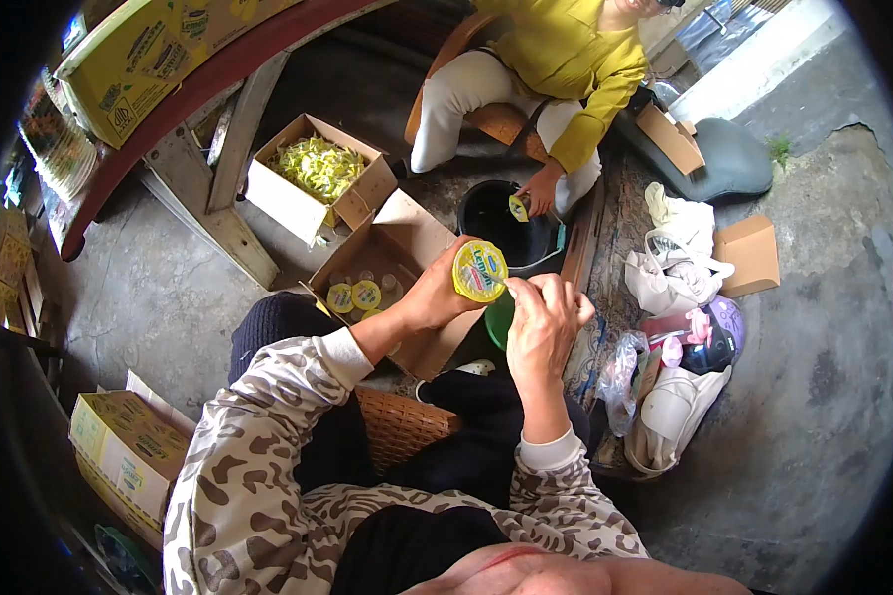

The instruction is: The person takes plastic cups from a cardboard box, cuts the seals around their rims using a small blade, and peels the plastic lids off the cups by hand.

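Observation:
A sealed plastic drink cup with a yellow lemon-printed lid (479,272) is in my left hand (434,294), its lid turned up toward me. The fingers of my left hand wrap around the cup's side. My right hand (546,322) is closed in a pinch at the right edge of the lid. A small thin greyish piece shows at its fingertips, too small to name. Just below my left hand, an open cardboard box (407,223) holds several cups, two with yellow lids (366,295) showing.
Across from me a person in a yellow top (566,79) holds a similar cup (518,207) over a black bucket (501,260). A carton of yellow-green strips (318,171) stands left of them. Bags (665,421) lie at right; a printed carton (134,451) stands at left.

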Demonstrator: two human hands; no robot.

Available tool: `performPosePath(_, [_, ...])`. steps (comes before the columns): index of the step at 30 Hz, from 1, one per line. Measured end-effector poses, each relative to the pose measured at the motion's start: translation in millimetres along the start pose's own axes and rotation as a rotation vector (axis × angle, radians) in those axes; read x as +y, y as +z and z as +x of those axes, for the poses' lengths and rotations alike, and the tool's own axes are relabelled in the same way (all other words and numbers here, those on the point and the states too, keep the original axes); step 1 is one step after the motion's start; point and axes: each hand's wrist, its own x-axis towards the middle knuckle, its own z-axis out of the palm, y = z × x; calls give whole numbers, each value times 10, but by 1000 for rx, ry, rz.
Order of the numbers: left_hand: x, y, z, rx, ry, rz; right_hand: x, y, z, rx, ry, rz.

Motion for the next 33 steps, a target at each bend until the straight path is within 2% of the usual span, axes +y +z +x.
performPosePath(21, [38,-93,41,3,52,-2,73,-102,18,-11,21,4])
performPosePath(23, [112,-125,47,-31,-47,-59,107,-98,12,3,23,17])
performPosePath(30, [81,-187,74,-39,-59,-86,145,-162,24,9,36,21])
performPosePath(33, [53,-207,92,33,-57,-133,180,-162,20,39,54,35])
